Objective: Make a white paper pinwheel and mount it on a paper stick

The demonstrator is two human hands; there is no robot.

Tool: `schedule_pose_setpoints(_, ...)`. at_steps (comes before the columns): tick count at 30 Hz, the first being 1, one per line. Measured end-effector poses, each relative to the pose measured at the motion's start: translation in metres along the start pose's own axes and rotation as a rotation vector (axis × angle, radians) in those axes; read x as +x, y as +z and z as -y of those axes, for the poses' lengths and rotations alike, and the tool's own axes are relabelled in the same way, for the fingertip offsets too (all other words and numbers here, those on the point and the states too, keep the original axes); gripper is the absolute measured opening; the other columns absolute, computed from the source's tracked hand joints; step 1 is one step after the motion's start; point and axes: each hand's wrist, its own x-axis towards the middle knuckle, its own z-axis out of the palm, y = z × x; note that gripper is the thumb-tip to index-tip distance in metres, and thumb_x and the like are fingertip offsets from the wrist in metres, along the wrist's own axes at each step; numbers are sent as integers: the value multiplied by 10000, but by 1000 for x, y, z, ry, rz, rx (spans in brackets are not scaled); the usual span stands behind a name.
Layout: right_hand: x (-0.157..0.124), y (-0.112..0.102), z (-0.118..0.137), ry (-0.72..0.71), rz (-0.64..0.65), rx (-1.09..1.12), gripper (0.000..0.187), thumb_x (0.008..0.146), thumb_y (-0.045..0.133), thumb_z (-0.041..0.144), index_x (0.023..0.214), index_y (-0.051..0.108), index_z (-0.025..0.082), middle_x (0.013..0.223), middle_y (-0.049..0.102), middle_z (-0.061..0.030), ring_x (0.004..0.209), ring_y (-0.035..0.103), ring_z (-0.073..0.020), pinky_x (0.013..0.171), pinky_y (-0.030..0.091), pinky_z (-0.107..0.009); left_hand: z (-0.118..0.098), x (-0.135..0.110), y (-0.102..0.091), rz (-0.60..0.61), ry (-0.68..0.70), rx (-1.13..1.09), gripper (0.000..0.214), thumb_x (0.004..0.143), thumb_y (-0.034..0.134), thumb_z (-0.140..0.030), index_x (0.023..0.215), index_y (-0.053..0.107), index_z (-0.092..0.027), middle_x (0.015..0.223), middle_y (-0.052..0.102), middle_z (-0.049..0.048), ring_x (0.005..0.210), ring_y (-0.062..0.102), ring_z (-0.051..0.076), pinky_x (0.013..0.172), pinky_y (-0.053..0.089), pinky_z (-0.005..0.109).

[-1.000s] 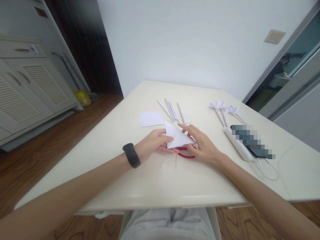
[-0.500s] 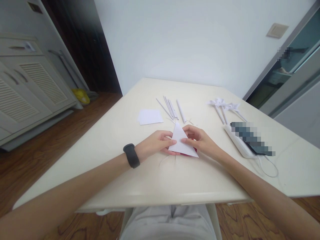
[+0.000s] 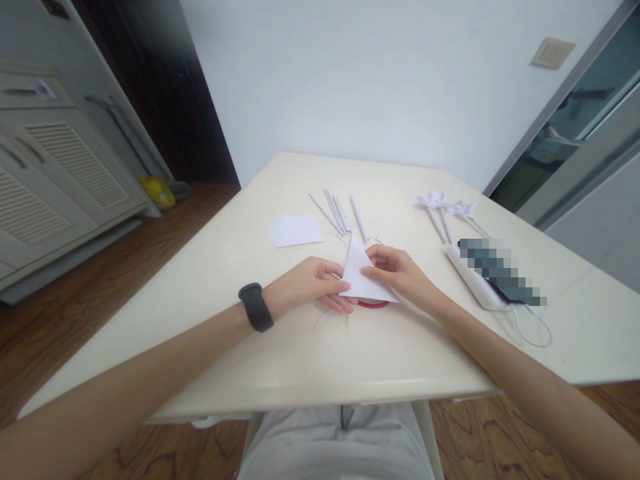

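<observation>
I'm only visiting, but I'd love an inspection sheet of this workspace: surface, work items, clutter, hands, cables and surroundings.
Surface: pale table, slightly glossy.
Work items: triangular white paper, held; white sheets and white rods beyond it; pinwheel-like white shapes on sticks, farther right.
Clutter: white block with a pixelated dark object on it; red curved item, mostly hidden by the paper.
Hands: left hand pinches the paper's lower left; right hand grips its right sloping edge.
Cables: white cable, looped beside the block.
Surroundings: plain wall, light switch, louvred cabinet.
</observation>
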Motion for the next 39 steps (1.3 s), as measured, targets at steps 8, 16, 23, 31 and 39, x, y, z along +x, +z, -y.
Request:
schedule_pose_setpoints(8,1,-1,2,26,26,38,195,805,574,313,929,567,162,852,609,-29,723,571,-134,614,423,-234,2,1,-1,-10,40,-4,234,699,653,-373,725,571,-155,748,709,75,735,688,229,679,552,320)
schedule_pose_setpoints(16,0,-3,3,0,19,64,179,785,602,320,871,574,165,880,607,-29,798,570,-159,697,434,-261,4,3,-5,-48,106,48,151,753,610,-281,810,598,-142,831,699,75,778,675,193,712,530,279)
schedule_pose_setpoints(23,-1,-3,5,36,121,171,532,903,191,536,994,577,182,935,623,-84,833,597,-172,759,463,-310,3,0,-4,-240,250,153,209,779,572,-349,837,637,-160,638,675,44,593,645,170,558,513,257)
schedule_pose_setpoints(31,-1,-3,5,51,160,95,229,785,602,334,954,578,181,901,590,-28,818,555,-142,719,434,-253,0,0,-2,-273,314,96,186,773,564,-265,894,664,-164,890,661,40,803,623,166,687,502,233)
schedule_pose_setpoints(39,-3,-3,6,-6,59,-47,167,763,617,313,756,535,167,681,493,23,625,457,-102,576,356,-213,-3,-2,1,-280,329,50,278,819,501,-331,1011,615,-165,919,646,55,814,603,172,718,495,274)
